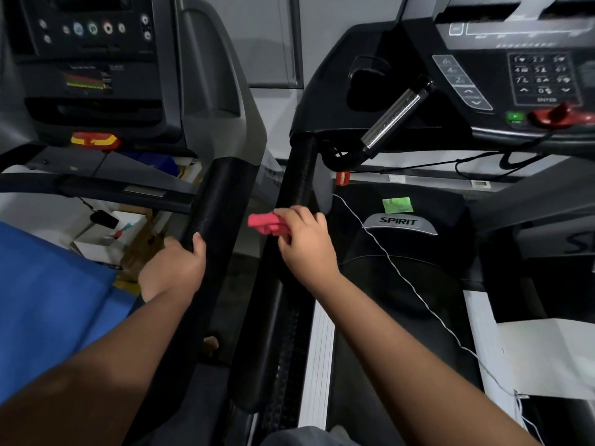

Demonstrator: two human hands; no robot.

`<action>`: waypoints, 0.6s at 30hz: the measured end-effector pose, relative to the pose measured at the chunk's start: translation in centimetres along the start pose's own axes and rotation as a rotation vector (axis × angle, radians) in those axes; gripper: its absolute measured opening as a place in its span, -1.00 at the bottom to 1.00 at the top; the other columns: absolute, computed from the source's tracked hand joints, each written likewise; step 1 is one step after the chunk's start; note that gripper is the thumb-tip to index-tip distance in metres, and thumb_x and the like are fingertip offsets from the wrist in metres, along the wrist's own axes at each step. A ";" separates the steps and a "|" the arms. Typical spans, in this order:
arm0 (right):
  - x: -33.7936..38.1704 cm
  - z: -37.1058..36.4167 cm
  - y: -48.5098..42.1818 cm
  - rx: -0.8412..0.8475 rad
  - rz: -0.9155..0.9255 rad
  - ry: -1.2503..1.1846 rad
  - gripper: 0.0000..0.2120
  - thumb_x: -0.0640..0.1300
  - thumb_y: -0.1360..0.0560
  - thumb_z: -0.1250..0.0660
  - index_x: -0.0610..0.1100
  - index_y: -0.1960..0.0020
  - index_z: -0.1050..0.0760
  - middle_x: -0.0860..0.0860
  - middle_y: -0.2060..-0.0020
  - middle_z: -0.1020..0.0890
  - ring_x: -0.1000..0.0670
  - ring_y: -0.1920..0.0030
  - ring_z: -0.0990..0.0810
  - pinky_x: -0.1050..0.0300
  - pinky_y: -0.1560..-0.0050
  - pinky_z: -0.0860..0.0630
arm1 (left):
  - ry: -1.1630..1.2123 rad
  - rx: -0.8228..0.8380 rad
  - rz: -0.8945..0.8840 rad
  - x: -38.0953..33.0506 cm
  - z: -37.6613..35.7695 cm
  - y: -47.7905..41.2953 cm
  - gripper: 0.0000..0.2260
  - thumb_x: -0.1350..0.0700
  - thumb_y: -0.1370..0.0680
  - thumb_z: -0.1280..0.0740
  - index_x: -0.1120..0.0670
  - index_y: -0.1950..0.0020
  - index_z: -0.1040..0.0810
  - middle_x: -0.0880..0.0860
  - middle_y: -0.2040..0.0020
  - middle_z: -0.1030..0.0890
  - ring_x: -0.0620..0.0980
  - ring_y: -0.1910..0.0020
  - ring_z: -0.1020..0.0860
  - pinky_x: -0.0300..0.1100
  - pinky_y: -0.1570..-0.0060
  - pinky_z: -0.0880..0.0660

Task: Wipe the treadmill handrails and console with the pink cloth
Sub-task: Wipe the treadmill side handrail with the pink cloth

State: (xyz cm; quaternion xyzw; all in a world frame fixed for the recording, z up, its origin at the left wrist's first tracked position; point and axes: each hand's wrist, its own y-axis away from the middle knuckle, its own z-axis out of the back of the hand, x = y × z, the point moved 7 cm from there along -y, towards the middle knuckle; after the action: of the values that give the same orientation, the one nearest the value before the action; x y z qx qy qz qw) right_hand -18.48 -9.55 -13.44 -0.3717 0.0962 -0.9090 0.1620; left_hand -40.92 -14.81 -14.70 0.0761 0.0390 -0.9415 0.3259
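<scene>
My right hand (304, 243) grips a bunched pink cloth (264, 223) and holds it against the black foam handrail (294, 185) of the right treadmill, about halfway along the rail. My left hand (175, 265) wraps around the black handrail (215, 201) of the neighbouring left treadmill. The right treadmill's console (515, 72), with a keypad, a green button and a red safety key, sits at the upper right. A chrome pulse grip (392, 117) juts out below that console.
The left treadmill's console (93, 59) with round buttons fills the upper left. A blue sheet (48, 291) lies at the lower left. A thin white cord (402, 275) runs across the right treadmill's black motor cover (402, 239). Boxes sit on the floor behind the left rail.
</scene>
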 end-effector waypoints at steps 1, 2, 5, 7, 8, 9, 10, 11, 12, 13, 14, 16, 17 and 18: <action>0.2 -0.2 -0.6 -0.005 -0.002 0.043 -0.63 -0.22 -0.52 -0.24 -0.11 -0.33 -0.46 -0.06 -0.21 -0.51 -0.16 -0.05 -0.38 0.01 0.02 -0.41 | 0.003 -0.003 0.000 0.0 0.0 0.0 -0.46 -0.16 -0.63 0.06 0.29 -0.19 -0.38 0.11 0.32 -0.37 0.09 0.31 -0.35 -0.11 0.40 -0.20; 0.7 -0.5 -0.9 0.002 0.010 0.103 -0.62 -0.25 -0.50 -0.25 -0.13 -0.31 -0.47 -0.09 -0.18 -0.53 -0.18 -0.03 -0.41 0.01 0.08 -0.39 | 0.007 -0.005 0.001 0.0 0.0 0.0 -0.46 -0.16 -0.63 0.06 0.29 -0.19 -0.39 0.12 0.30 -0.39 0.09 0.29 -0.36 -0.10 0.38 -0.22; 2.6 -1.4 -0.4 0.004 0.097 0.278 -0.59 -0.27 -0.35 -0.38 -0.19 -0.20 -0.55 -0.14 0.01 -0.61 -0.22 0.06 -0.49 0.04 0.18 -0.40 | 0.015 -0.003 -0.004 0.0 0.0 0.0 -0.46 -0.17 -0.63 0.06 0.28 -0.17 -0.40 0.15 0.26 -0.44 0.10 0.27 -0.37 -0.09 0.35 -0.25; 4.1 -1.9 1.1 0.060 0.196 0.350 -0.56 -0.15 -0.37 -0.38 -0.18 -0.23 -0.52 -0.14 -0.01 -0.60 -0.20 -0.02 -0.47 0.00 0.08 -0.41 | 0.013 0.000 0.000 0.1 0.0 -0.1 -0.46 -0.18 -0.63 0.06 0.27 -0.17 -0.39 0.13 0.28 -0.41 0.10 0.27 -0.37 -0.09 0.35 -0.27; 4.6 -2.1 1.7 0.110 0.244 0.357 -0.55 -0.08 -0.43 -0.32 -0.17 -0.29 -0.46 -0.14 -0.09 -0.57 -0.19 -0.10 -0.43 -0.02 -0.02 -0.37 | 0.012 0.001 0.000 0.1 0.0 -0.1 -0.46 -0.18 -0.63 0.06 0.27 -0.17 -0.39 0.13 0.28 -0.41 0.10 0.27 -0.38 -0.09 0.34 -0.27; 4.6 -2.4 2.2 0.185 0.276 0.349 -0.55 -0.03 -0.49 -0.25 -0.14 -0.34 -0.41 -0.13 -0.16 -0.52 -0.17 -0.17 -0.37 -0.03 -0.10 -0.31 | 0.010 0.001 0.000 0.1 -0.1 -0.1 -0.47 -0.17 -0.63 0.06 0.27 -0.17 -0.39 0.13 0.28 -0.41 0.10 0.27 -0.38 -0.09 0.34 -0.27; 4.4 -2.2 2.0 0.238 0.293 0.344 -0.57 0.00 -0.53 -0.18 -0.11 -0.36 -0.37 -0.12 -0.20 -0.48 -0.15 -0.20 -0.33 -0.02 -0.13 -0.27 | 0.007 -0.001 0.001 0.1 0.0 -0.1 -0.47 -0.17 -0.63 0.06 0.27 -0.17 -0.39 0.13 0.28 -0.41 0.10 0.27 -0.38 -0.09 0.34 -0.27; 4.0 -2.1 1.4 0.279 0.298 0.341 -0.59 0.01 -0.55 -0.14 -0.06 -0.37 -0.37 -0.08 -0.22 -0.46 -0.12 -0.20 -0.30 0.00 -0.14 -0.24 | 0.003 -0.003 0.002 0.1 0.0 -0.1 -0.48 -0.17 -0.63 0.06 0.27 -0.17 -0.39 0.14 0.27 -0.42 0.10 0.27 -0.38 -0.09 0.34 -0.26; 3.6 -2.0 0.6 0.316 0.296 0.332 -0.61 0.02 -0.56 -0.12 -0.02 -0.36 -0.38 -0.05 -0.21 -0.46 -0.10 -0.19 -0.29 0.02 -0.12 -0.21 | -0.002 -0.005 0.001 0.0 0.0 -0.1 -0.48 -0.16 -0.63 0.06 0.27 -0.17 -0.39 0.16 0.26 -0.45 0.10 0.27 -0.38 -0.09 0.34 -0.26; 3.1 -2.1 -0.4 0.350 0.288 0.322 -0.62 0.02 -0.56 -0.11 0.01 -0.35 -0.39 -0.02 -0.21 -0.46 -0.08 -0.18 -0.28 0.03 -0.10 -0.19 | -0.005 -0.009 0.000 0.0 0.0 -0.1 -0.48 -0.16 -0.63 0.06 0.27 -0.17 -0.39 0.17 0.25 -0.47 0.11 0.27 -0.38 -0.09 0.35 -0.25; 2.7 -2.2 -1.3 0.375 0.280 0.318 -0.63 0.02 -0.56 -0.11 0.02 -0.35 -0.40 0.00 -0.20 -0.47 -0.06 -0.17 -0.28 0.04 -0.08 -0.17 | -0.006 -0.010 -0.002 0.0 0.0 -0.1 -0.48 -0.16 -0.63 0.06 0.27 -0.17 -0.39 0.18 0.24 -0.48 0.11 0.26 -0.39 -0.09 0.35 -0.25; 2.6 -2.5 -2.6 0.373 0.257 0.349 -0.62 0.02 -0.57 -0.11 0.01 -0.36 -0.38 -0.02 -0.21 -0.47 -0.08 -0.18 -0.27 0.02 -0.10 -0.16 | -0.003 -0.007 -0.006 -0.1 -0.1 -0.1 -0.47 -0.16 -0.63 0.06 0.28 -0.18 -0.39 0.23 0.18 -0.54 0.15 0.22 -0.46 -0.09 0.33 -0.28; 2.8 -2.7 -2.9 0.353 0.243 0.404 -0.61 0.01 -0.57 -0.10 -0.01 -0.37 -0.36 -0.05 -0.22 -0.46 -0.10 -0.21 -0.27 -0.01 -0.14 -0.17 | -0.003 -0.005 -0.007 -0.1 -0.1 0.0 -0.47 -0.16 -0.63 0.06 0.29 -0.19 -0.38 0.26 0.13 -0.57 0.19 0.18 -0.50 -0.08 0.31 -0.29; 3.3 -3.2 -2.9 0.335 0.238 0.467 -0.61 0.00 -0.57 -0.10 -0.04 -0.37 -0.35 -0.08 -0.22 -0.47 -0.14 -0.23 -0.27 -0.04 -0.17 -0.18 | -0.006 -0.003 -0.007 -0.2 -0.1 0.0 -0.46 -0.16 -0.63 0.06 0.29 -0.20 -0.38 0.28 0.09 -0.58 0.22 0.13 -0.53 -0.08 0.31 -0.29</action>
State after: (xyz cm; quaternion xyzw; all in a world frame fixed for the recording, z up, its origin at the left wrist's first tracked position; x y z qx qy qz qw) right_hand -23.61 -7.87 -12.69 -0.1071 0.0227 -0.9477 0.2998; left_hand -40.80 -14.70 -14.74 0.0726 0.0398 -0.9429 0.3227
